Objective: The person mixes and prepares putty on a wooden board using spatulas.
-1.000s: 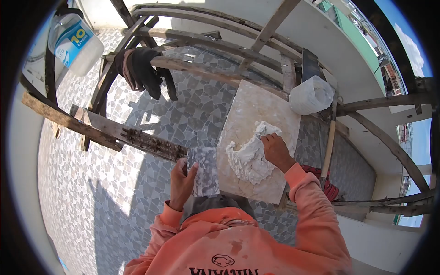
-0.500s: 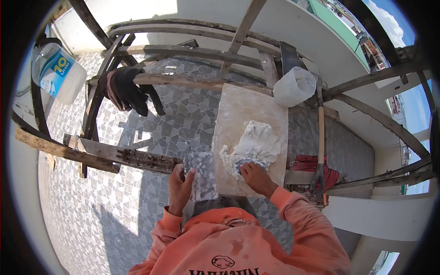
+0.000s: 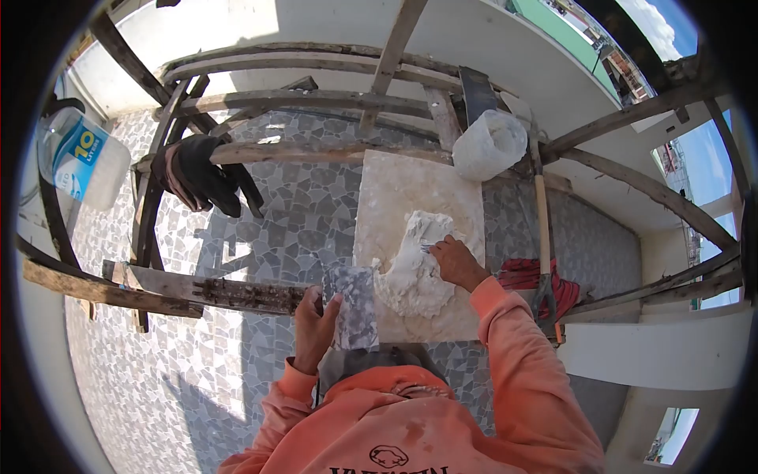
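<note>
My left hand (image 3: 316, 330) is closed around the edge of a flat rectangular metal plate (image 3: 354, 308), smeared with white and held low in front of my body, at the near left edge of the board. My right hand (image 3: 459, 265) grips a putty knife (image 3: 427, 248), its blade mostly hidden by fingers and paste. That blade touches the upper right part of a mound of white putty (image 3: 414, 280). Under the mound lies a pale, stained board (image 3: 379, 189).
Past the board's far right corner stands a whitish plastic bucket (image 3: 489, 150). A shovel (image 3: 542, 213) and red cloth (image 3: 537, 286) are at right. Dark cloth (image 3: 205, 172) hangs over timber rails (image 3: 308, 100) at left, near a water jug (image 3: 87, 158). A wooden plank (image 3: 197, 286) reaches toward my left hand.
My right hand has moved the putty knife up and away from me, from the mound's near edge to its upper right. The putty now spreads nearer to me. My left hand stays about the same.
</note>
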Demonstrator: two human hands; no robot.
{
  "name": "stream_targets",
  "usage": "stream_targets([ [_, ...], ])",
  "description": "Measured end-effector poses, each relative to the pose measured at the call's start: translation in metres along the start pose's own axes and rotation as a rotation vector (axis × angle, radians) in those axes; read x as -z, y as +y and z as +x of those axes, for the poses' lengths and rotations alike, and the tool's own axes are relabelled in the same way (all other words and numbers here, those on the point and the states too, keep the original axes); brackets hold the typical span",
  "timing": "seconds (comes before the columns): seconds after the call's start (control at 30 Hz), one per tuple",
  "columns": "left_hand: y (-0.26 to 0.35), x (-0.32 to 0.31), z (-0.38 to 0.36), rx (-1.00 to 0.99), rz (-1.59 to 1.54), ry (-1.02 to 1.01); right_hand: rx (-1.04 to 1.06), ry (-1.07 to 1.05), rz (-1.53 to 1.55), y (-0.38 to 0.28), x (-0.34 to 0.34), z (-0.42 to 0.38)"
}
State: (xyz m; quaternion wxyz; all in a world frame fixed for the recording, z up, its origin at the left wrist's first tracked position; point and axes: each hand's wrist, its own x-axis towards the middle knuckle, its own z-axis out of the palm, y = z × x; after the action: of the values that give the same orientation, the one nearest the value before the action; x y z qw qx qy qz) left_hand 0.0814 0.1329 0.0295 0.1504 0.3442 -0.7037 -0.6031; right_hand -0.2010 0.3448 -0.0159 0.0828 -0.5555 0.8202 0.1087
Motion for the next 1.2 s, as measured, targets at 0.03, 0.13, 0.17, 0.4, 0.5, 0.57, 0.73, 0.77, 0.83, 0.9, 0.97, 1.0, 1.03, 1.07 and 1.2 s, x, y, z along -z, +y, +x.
stream_targets([
  [0.03, -0.001, -0.002, 0.001, -0.007, 0.006, 0.012, -0.010, 0.007, 0.020, 0.007, 0.014, 0.001],
  [0.13, 0.000, -0.004, 0.001, 0.004, -0.008, -0.004, -0.080, 0.100, -0.016, 0.007, 0.027, 0.014],
  [0.17, 0.001, -0.005, 0.001, 0.018, -0.025, -0.011, -0.113, 0.148, -0.046, 0.001, 0.028, 0.022],
  [0.4, 0.002, -0.007, 0.003, 0.035, -0.010, -0.002, 0.019, -0.155, -0.030, -0.016, 0.034, 0.034],
  [0.5, 0.003, -0.006, 0.005, 0.051, 0.009, -0.004, -0.019, -0.012, -0.057, -0.012, 0.042, 0.042],
  [0.57, 0.002, -0.008, 0.005, 0.055, 0.008, -0.004, -0.024, 0.054, -0.102, -0.025, 0.028, 0.051],
  [0.73, 0.004, -0.009, 0.005, 0.060, -0.088, 0.001, 0.072, -0.092, -0.076, -0.038, 0.025, 0.035],
  [0.77, 0.001, -0.010, 0.005, 0.057, -0.066, 0.004, 0.057, -0.059, -0.100, -0.039, 0.036, 0.035],
  [0.83, -0.005, -0.011, 0.008, 0.044, -0.022, 0.000, 0.016, 0.010, -0.150, -0.045, 0.051, 0.037],
  [0.9, -0.003, -0.014, 0.008, 0.041, -0.009, -0.024, 0.070, 0.038, -0.172, -0.057, 0.025, 0.036],
  [0.97, 0.003, -0.013, 0.009, 0.028, -0.013, -0.028, 0.165, -0.034, -0.185, -0.070, 0.004, 0.030],
  [1.0, 0.006, -0.013, 0.009, 0.015, -0.028, -0.020, 0.182, -0.018, -0.178, -0.068, 0.003, 0.027],
  [1.03, 0.007, -0.015, 0.009, 0.005, -0.044, -0.010, 0.177, -0.034, -0.128, -0.064, 0.019, 0.026],
  [1.07, 0.007, -0.014, 0.010, 0.019, -0.032, -0.019, 0.169, -0.052, -0.075, -0.057, 0.036, 0.025],
  [1.2, 0.008, -0.014, 0.014, 0.033, -0.003, -0.039, 0.107, 0.000, -0.100, -0.052, 0.047, 0.030],
])
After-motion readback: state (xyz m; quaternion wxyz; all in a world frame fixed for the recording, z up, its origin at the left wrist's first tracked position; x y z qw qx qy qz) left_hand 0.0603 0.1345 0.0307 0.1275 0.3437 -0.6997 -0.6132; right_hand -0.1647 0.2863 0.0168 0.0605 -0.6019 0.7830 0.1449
